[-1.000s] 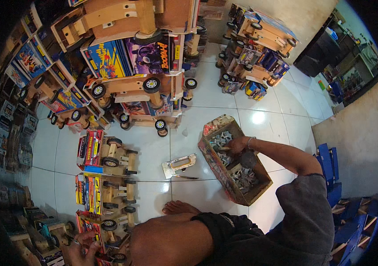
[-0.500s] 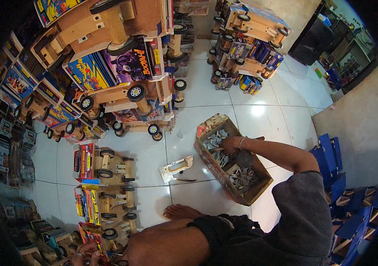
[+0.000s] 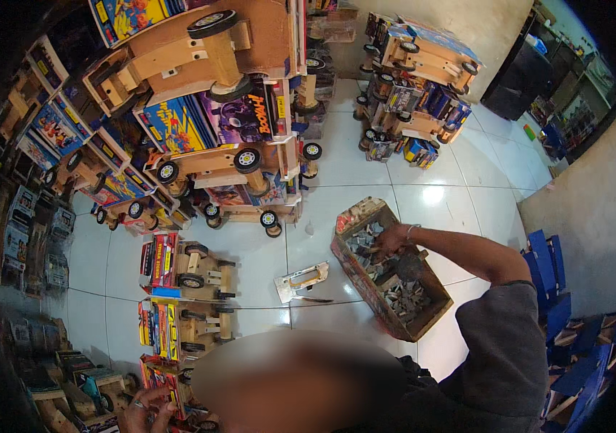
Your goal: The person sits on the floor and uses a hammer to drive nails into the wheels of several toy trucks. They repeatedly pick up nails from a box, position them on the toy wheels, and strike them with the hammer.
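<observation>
One right hand (image 3: 392, 240) in box (image 3: 365, 283), among grey pieces (image 3: 363, 238), grip can't tell, left hand (image 3: 147, 413) near toy truck (image 3: 158, 375), fingers half-curled, hold unclear

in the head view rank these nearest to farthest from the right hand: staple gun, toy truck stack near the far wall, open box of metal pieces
From the right hand:
1. Open box: the hand reaches inside it.
2. Staple gun: on the floor, left of the box.
3. Toy truck stack: well beyond the box, near the far wall.
</observation>
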`<state>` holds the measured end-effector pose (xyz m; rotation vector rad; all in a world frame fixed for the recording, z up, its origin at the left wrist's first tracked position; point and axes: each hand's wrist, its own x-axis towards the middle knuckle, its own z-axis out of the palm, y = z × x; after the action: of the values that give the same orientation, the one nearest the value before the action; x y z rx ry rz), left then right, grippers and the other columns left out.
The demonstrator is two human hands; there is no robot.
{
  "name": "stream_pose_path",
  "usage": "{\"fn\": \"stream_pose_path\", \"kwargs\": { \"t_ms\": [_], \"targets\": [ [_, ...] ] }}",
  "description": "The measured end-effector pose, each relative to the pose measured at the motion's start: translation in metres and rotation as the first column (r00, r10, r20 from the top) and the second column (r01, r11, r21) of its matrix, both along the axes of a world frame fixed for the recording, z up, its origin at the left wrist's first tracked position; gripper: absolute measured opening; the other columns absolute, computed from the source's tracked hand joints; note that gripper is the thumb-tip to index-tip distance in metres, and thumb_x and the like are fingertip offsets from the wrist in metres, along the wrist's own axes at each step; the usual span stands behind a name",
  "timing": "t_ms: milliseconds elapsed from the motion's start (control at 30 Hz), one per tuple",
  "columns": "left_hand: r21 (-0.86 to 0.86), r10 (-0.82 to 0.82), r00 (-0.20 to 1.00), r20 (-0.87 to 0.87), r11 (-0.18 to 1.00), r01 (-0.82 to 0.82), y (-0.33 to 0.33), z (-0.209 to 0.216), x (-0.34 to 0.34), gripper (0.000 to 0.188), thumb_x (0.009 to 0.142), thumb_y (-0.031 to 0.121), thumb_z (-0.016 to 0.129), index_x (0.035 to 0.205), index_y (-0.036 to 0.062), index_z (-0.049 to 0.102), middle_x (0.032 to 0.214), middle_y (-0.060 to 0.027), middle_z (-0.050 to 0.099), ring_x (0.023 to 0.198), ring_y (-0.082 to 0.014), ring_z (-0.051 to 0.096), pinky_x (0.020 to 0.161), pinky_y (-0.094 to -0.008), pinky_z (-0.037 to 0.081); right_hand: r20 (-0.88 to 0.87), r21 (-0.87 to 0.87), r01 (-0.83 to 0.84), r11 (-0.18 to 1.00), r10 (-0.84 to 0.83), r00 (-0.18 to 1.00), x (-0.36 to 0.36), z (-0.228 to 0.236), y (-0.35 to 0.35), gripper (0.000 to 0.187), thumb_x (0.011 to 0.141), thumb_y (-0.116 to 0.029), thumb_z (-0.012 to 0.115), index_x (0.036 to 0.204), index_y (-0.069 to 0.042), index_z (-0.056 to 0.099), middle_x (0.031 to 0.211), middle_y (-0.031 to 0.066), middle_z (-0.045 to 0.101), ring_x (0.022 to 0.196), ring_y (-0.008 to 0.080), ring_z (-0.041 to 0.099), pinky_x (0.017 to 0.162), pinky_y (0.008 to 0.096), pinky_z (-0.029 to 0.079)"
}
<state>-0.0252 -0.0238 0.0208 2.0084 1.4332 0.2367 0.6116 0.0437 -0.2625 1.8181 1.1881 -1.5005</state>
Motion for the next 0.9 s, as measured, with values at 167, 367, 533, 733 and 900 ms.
{"fn": "stream_pose_path", "kwargs": {
  "t_ms": [167, 367, 533, 733, 900],
  "targets": [
    [-0.071, 0.027, 0.999, -0.028, 0.997, -0.029, 0.001, -0.001, 0.005, 0.034, 0.102, 0.031, 0.064, 0.129, 0.0093, 0.067, 0.129, -0.0136, 0.067, 0.114, -0.0287, 0.066, 0.102, -0.0461, 0.049, -0.18, 0.055, 0.384, 0.922, -0.369, 0.912, 0.01, 0.05, -0.014, 0.033, 0.084, -0.038, 0.082, 0.1, -0.014, 0.067, 0.071, -0.0058, 0.05, 0.056, 0.0065, 0.046, 0.045, 0.0241, 0.037],
    [-0.192, -0.121, 0.967, 0.222, 0.967, 0.165, 0.047, -0.041, 0.066, 0.027, 0.096, 0.02, 0.072, 0.116, 0.0017, 0.069, 0.101, -0.0106, 0.074, 0.09, -0.0165, 0.071, 0.081, -0.0314, 0.055, -0.305, 0.018, 0.476, 0.879, -0.449, 0.84, 0.011, 0.077, -0.026, 0.034, 0.086, -0.044, 0.08, 0.095, -0.015, 0.064, 0.078, -0.0083, 0.053, 0.056, 0.0024, 0.047, 0.044, 0.0186, 0.037],
    [-0.084, -0.513, 0.772, 0.375, 0.811, 0.579, 0.109, -0.116, 0.201, 0.034, 0.099, 0.028, 0.069, 0.121, 0.0027, 0.069, 0.106, -0.012, 0.075, 0.093, -0.0167, 0.073, 0.083, -0.0297, 0.058, -0.458, -0.049, 0.657, 0.752, -0.601, 0.655, 0.001, 0.111, -0.04, 0.028, 0.093, -0.039, 0.074, 0.104, -0.015, 0.064, 0.079, -0.0069, 0.054, 0.058, 0.0011, 0.045, 0.04, 0.0176, 0.033],
    [-0.284, -0.29, 0.685, 0.668, 0.752, 0.595, 0.105, -0.162, 0.329, 0.037, 0.101, 0.021, 0.067, 0.133, 0.0043, 0.061, 0.108, -0.0089, 0.072, 0.096, -0.0123, 0.07, 0.084, -0.0278, 0.059, -0.573, -0.029, 0.752, 0.659, -0.627, 0.528, -0.024, 0.159, -0.057, 0.026, 0.097, -0.038, 0.071, 0.104, -0.014, 0.064, 0.08, -0.0077, 0.059, 0.061, -0.0013, 0.047, 0.043, 0.0156, 0.033],
    [-0.249, -0.181, 0.599, 0.78, 0.788, 0.563, 0.1, -0.168, 0.35, 0.041, 0.101, 0.016, 0.066, 0.14, 0.0061, 0.057, 0.115, -0.0089, 0.071, 0.099, -0.0148, 0.071, 0.087, -0.0285, 0.059, -0.573, 0.107, 0.734, 0.671, -0.562, 0.596, -0.044, 0.166, -0.07, 0.028, 0.096, -0.04, 0.071, 0.104, -0.014, 0.065, 0.08, -0.0069, 0.06, 0.066, 0.0019, 0.052, 0.046, 0.0198, 0.038]
  ]
}}
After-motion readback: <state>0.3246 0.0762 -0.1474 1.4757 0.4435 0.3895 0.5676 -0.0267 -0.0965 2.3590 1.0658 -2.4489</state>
